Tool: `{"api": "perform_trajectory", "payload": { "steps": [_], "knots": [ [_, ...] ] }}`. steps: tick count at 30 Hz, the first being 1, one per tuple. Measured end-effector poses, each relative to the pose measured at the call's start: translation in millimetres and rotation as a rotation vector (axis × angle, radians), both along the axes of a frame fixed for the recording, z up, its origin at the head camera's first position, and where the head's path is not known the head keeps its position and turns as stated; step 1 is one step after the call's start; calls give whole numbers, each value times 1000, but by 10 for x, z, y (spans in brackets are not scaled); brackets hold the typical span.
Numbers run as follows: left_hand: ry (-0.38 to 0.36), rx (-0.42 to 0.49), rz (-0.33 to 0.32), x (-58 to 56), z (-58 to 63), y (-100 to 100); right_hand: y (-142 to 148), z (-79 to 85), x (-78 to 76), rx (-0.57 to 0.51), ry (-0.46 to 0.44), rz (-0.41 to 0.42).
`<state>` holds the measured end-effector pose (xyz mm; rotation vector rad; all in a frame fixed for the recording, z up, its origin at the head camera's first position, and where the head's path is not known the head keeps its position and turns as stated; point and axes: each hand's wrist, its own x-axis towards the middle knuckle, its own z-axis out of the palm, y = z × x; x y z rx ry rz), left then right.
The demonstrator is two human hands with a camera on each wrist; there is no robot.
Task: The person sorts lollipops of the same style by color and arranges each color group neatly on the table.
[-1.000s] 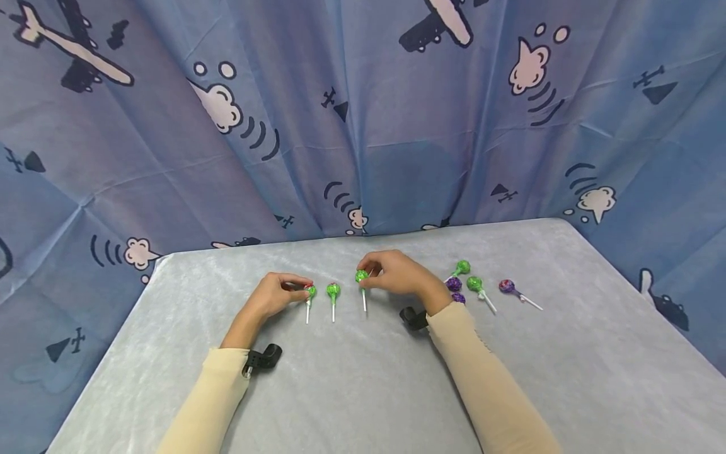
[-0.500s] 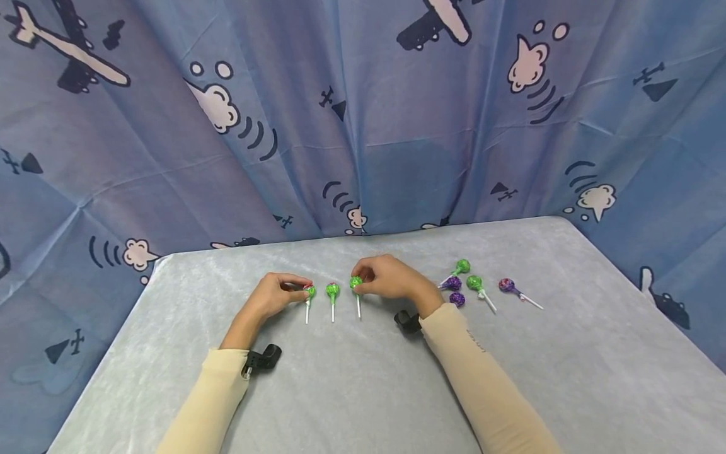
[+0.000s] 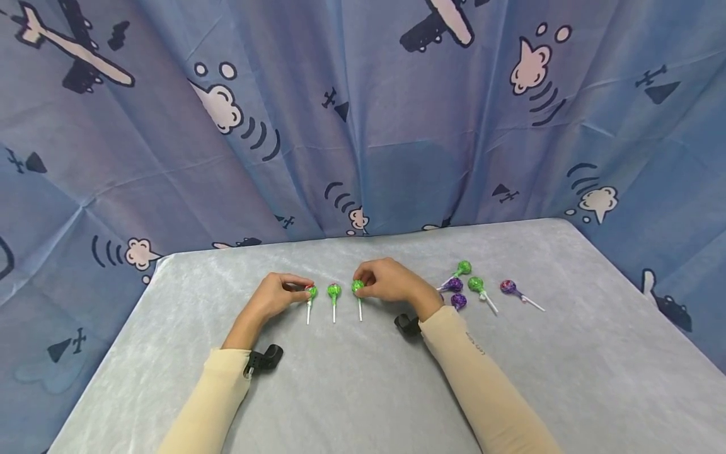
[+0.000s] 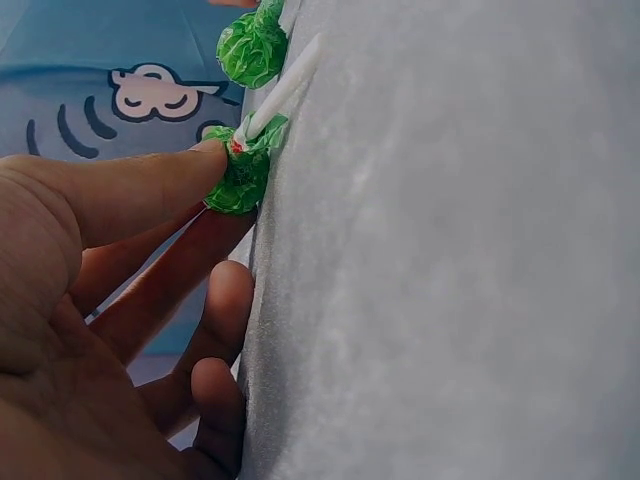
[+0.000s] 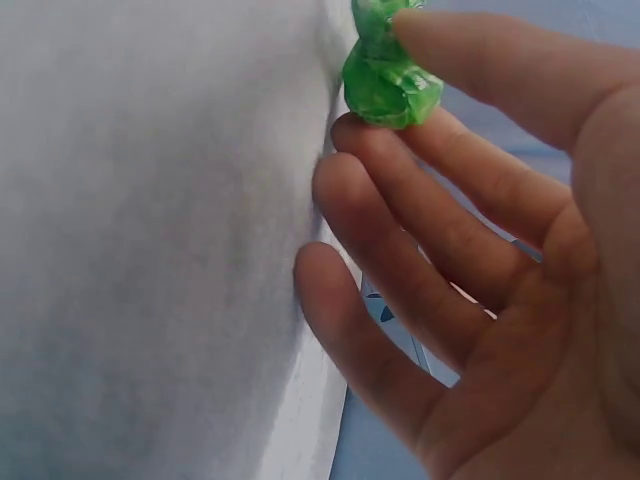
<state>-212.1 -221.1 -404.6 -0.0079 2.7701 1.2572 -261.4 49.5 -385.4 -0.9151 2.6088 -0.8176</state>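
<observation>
Three green-wrapped lollipops lie in a row in the head view, white sticks pointing towards me. My left hand [image 3: 275, 294] pinches the head of the leftmost lollipop [image 3: 312, 292], which shows a bit of red; the left wrist view has thumb and fingers on its green wrapper [image 4: 242, 185]. Untouched between the hands lies the middle lollipop [image 3: 334, 291]. At the row's right end, my right hand [image 3: 391, 280] holds another green lollipop [image 3: 358, 287] by its head. In the right wrist view the thumb lies against its wrapper [image 5: 390, 88], the other fingers spread loosely below.
Right of the right hand lie two more green lollipops [image 3: 476, 285], purple ones [image 3: 459, 301] partly behind the wrist, and a purple-and-red one [image 3: 508, 287] farther out. A pale cloth covers the table [image 3: 340, 391]. A blue patterned curtain [image 3: 408, 157] hangs behind its back edge.
My right hand has moved a little left and towards me with its green lollipop, bringing it level with the middle one. The left hand has stayed put on its lollipop.
</observation>
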Motion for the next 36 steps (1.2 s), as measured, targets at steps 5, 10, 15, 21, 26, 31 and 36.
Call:
{"api": "perform_trajectory", "payload": {
  "steps": [5, 10, 15, 21, 26, 31, 36],
  "knots": [
    [-3, -6, -3, -4, -8, -4, -7, -10, 4, -1, -17, -13],
    [1, -13, -5, -13, 0, -3, -14, -6, -7, 9, -27, -22],
    [-5, -13, -1, -13, 7, 3, -17, -21, -20, 12, -34, -24],
    [-14, -14, 11, 1, 13, 15, -16, -24, -7, 18, -29, -15],
    [-17, -7, 18, 1, 18, 21, -12, -29, -7, 22, -28, -13],
    [-16, -3, 21, 3, 16, 27, -3, -24, -1, 16, -31, -12],
    [-21, -11, 22, 3, 13, 22, 12, -13, 8, 14, -19, 15]
  ]
}}
